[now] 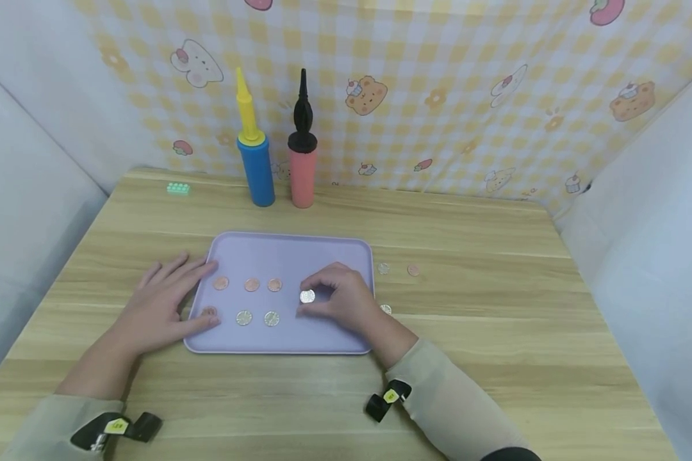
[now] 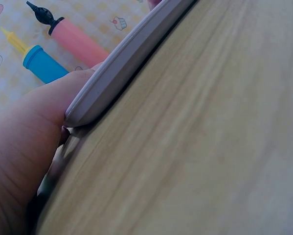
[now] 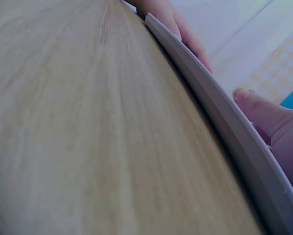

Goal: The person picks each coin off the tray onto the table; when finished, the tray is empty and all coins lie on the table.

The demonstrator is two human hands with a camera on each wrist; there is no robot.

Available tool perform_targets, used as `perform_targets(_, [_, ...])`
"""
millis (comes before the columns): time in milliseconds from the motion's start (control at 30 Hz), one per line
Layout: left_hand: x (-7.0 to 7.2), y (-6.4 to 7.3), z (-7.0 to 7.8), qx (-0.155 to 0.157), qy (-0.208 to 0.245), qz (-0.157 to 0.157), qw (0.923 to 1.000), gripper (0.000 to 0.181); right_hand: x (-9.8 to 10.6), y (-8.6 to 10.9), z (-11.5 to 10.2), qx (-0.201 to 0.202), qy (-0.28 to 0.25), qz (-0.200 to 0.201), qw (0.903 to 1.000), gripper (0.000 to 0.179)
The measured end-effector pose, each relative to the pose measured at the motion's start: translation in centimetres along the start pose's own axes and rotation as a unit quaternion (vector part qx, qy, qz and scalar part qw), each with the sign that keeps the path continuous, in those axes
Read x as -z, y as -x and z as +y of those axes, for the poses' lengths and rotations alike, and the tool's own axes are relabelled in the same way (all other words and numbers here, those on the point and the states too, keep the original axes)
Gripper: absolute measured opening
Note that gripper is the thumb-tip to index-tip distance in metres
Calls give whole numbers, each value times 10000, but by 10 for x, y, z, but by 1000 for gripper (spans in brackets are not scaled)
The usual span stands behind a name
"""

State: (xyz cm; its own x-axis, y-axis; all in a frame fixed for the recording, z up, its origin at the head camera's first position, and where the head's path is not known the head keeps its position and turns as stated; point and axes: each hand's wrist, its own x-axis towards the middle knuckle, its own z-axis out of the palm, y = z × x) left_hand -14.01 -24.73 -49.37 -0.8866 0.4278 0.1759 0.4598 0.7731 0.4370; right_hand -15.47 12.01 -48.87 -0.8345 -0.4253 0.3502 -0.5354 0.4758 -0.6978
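My right hand (image 1: 346,299) pinches a silver-coloured coin (image 1: 307,296) between thumb and fingertips over the lilac tray (image 1: 317,342). In the right wrist view the tray's wall (image 3: 224,122) hides the coin. Three copper-coloured coins (image 1: 252,284) lie in a row on the tray. In front of them are two silver-coloured coins (image 1: 271,318), with another coin (image 1: 209,311) just above my left thumb. My left hand (image 1: 158,310) rests at the tray's left end, fingers spread and fairly straight, fingertips and thumb reaching over the rim.
Right of the tray lie a silver-coloured coin (image 1: 383,268), a copper-coloured coin (image 1: 413,270) and a silver-coloured coin (image 1: 386,309) partly hidden near my wrist. Behind the tray stand a blue-and-yellow hand pump (image 1: 257,169) and a pink-and-black one (image 1: 302,173). A mint toy brick (image 1: 178,188) lies far left.
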Motion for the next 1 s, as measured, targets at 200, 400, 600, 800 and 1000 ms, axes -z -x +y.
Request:
perform_targets(200, [3, 1, 0, -10, -10, 5, 10000, 92, 0, 0, -4, 553, 320, -194, 9978, 36])
perform_targets(400, [3, 2, -1, 29, -15, 9, 10000, 97, 3, 2, -6, 969, 463, -266, 9939, 37])
perform_targets(600, [2, 2, -2, 41, 9, 6, 10000, 101, 17, 9, -1, 1422, 270, 274, 9891, 36])
perform_targets(800, [1, 0, -1, 46, 34, -16, 10000, 101, 28, 21, 10, 1515, 231, 653, 9860, 38])
perform_targets(1000, [2, -1, 2, -4, 0, 4, 10000, 101, 45, 41, 22, 1314, 141, 946, 9867, 41])
